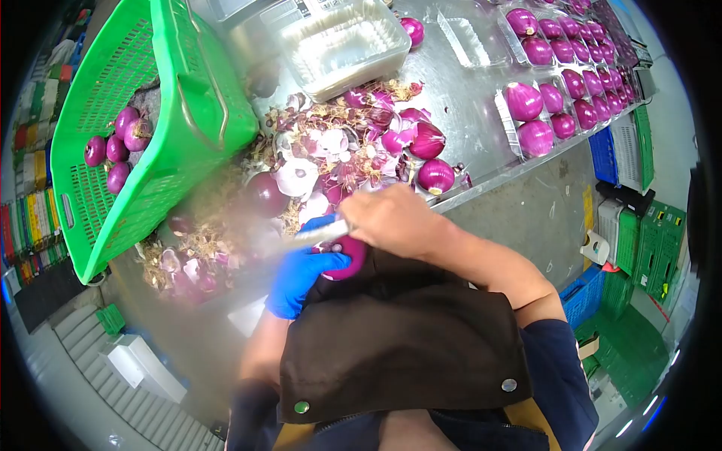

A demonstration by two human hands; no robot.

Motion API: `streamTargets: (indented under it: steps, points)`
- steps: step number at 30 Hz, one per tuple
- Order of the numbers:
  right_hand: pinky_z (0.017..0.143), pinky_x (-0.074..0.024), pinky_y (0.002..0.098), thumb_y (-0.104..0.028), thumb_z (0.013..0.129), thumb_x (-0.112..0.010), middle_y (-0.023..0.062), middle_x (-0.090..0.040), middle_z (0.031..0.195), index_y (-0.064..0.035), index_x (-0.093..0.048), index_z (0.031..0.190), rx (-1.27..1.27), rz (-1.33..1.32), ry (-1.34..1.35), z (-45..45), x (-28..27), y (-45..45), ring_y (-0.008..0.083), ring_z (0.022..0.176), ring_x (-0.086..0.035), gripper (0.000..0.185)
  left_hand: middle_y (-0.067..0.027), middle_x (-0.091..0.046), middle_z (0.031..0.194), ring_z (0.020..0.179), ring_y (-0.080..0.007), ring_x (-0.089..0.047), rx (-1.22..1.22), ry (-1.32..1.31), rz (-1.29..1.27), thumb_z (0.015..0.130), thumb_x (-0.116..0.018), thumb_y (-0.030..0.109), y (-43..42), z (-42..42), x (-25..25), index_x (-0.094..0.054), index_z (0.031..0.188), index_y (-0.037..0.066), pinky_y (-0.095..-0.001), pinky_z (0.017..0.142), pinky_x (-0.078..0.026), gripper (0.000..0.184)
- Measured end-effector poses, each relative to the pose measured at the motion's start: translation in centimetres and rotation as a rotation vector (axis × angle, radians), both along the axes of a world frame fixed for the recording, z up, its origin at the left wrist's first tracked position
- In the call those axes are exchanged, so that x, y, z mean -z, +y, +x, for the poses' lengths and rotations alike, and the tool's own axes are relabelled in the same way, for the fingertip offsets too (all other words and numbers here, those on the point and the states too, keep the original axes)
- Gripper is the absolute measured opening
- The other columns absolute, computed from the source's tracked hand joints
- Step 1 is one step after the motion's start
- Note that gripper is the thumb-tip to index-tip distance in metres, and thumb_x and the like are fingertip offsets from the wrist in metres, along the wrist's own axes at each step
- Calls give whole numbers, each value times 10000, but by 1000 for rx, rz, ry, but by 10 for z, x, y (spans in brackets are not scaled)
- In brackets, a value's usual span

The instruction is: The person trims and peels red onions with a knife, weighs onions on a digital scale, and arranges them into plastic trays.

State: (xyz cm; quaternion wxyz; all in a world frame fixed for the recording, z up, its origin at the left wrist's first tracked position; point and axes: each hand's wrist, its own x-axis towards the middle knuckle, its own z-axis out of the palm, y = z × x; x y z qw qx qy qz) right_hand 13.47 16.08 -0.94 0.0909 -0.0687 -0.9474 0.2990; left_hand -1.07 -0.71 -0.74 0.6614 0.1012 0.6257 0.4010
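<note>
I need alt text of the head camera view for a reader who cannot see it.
A blue-gloved left hand holds a purple onion while the bare right hand holds a blurred knife close to it. Onion skins lie heaped on a metal table, with a green crate of onions at left and clear trays of onions at right.

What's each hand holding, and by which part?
The left hand grips a red onion around its side; the right hand holds a knife by its handle end.
</note>
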Motion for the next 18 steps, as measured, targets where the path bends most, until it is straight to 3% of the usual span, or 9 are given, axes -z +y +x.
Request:
streamTargets:
  steps: [3, 5, 7, 8, 11, 12, 18]
  points:
    - [556, -483, 411, -200, 798, -726, 82, -569, 728, -75, -561, 918, 162, -45, 54, 7, 16, 13, 291, 638, -627, 239, -108, -589, 1332, 1192, -191, -572, -61, 45, 136, 620, -802, 67, -1, -1, -6, -521, 1355, 18, -352, 1023, -465, 788]
    - [582, -489, 413, -189, 824, -720, 97, -615, 778, -59, -603, 991, 265, -77, -51, 14, 16, 23, 299, 682, -643, 242, -129, -548, 1391, 1252, -208, -539, -100, 87, 342, 592, -818, 90, 0, -3, -5, -500, 1371, 15, -363, 1063, -444, 844]
    - [594, -492, 406, -193, 842, -717, 108, -645, 821, -52, -622, 1017, 382, -136, -81, 14, 15, 30, 304, 711, -654, 244, -140, -490, 1445, 1298, -239, -506, -243, 35, 369, 544, -834, 113, 4, -1, -15, -462, 1398, 12, -392, 1101, -423, 937]
    - [625, -495, 456, -303, 898, -663, 128, -656, 842, -51, -633, 1055, 413, -263, -68, 16, 8, 28, 357, 739, -653, 298, -139, -485, 1449, 1300, -246, -505, -295, 50, 394, 539, -833, 112, 4, -1, -15, -457, 1401, 10, -398, 1101, -425, 947]
    - [595, -479, 453, -455, 915, -622, 122, -636, 787, -55, -622, 959, 346, -284, -35, 16, -16, 14, 365, 697, -640, 403, -140, -467, 1459, 1300, -263, -504, -362, 152, 414, 540, -820, 100, 11, -5, -26, -440, 1416, 4, -407, 1083, -452, 959]
    - [562, -466, 450, -561, 903, -571, 115, -610, 727, -58, -583, 853, 280, -237, -125, 21, -18, 11, 348, 647, -631, 505, -140, -469, 1457, 1298, -262, -506, -369, 192, 414, 545, -817, 100, 11, -6, -28, -437, 1418, 3, -403, 1077, -459, 957]
    - [495, -443, 426, -553, 904, -573, 91, -587, 668, -66, -548, 780, 215, -118, -123, 29, -16, -3, 305, 559, -612, 504, -132, -476, 1450, 1259, -264, -539, -418, 373, 418, 554, -813, 83, 16, -13, -33, -443, 1422, 20, -391, 1052, -491, 946]
